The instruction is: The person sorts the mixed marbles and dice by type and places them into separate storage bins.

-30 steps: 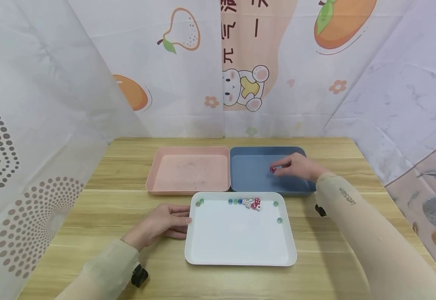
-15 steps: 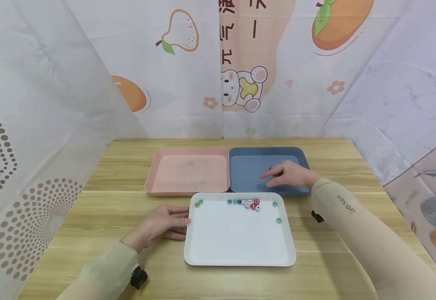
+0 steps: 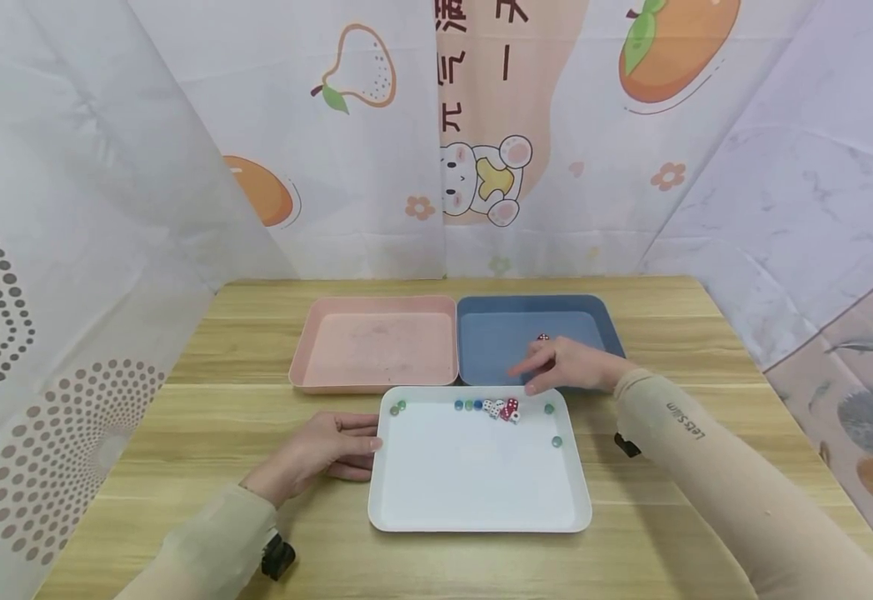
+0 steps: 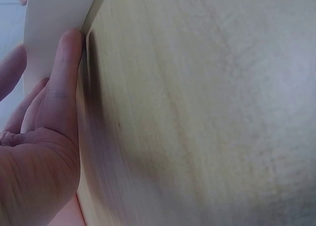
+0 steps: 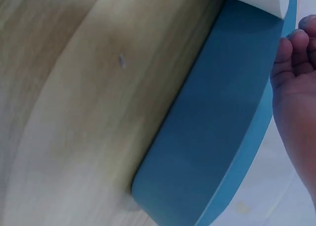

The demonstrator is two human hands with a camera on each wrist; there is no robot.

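Note:
My left hand (image 3: 324, 450) rests against the left side of the white tray (image 3: 481, 531), its thumb tip right at the rim. In the left wrist view straight fingers (image 4: 64, 72) touch the tray's outer wall. My right hand (image 3: 567, 365) is over the front of the blue tray (image 3: 481, 367), thumb and forefinger apart with nothing between them, its fingertips close to the white tray's far rim. Behind that hand a dark red die (image 3: 544, 337) lies in the blue tray. Near the fingertips, white dice (image 3: 493, 407) and red dice (image 3: 510, 408) cluster inside the white tray.
Beside the dice several glass marbles (image 3: 469, 406) sit in a row. More marbles lie in the white tray's far left corner and on its right, such as a green marble (image 3: 556, 442). A pink tray (image 3: 297, 379) adjoins the blue tray, on the wooden table (image 3: 234, 367).
My right hand has let go of the dark red die in the blue tray and moved toward the white tray's far rim. The left hand keeps its place.

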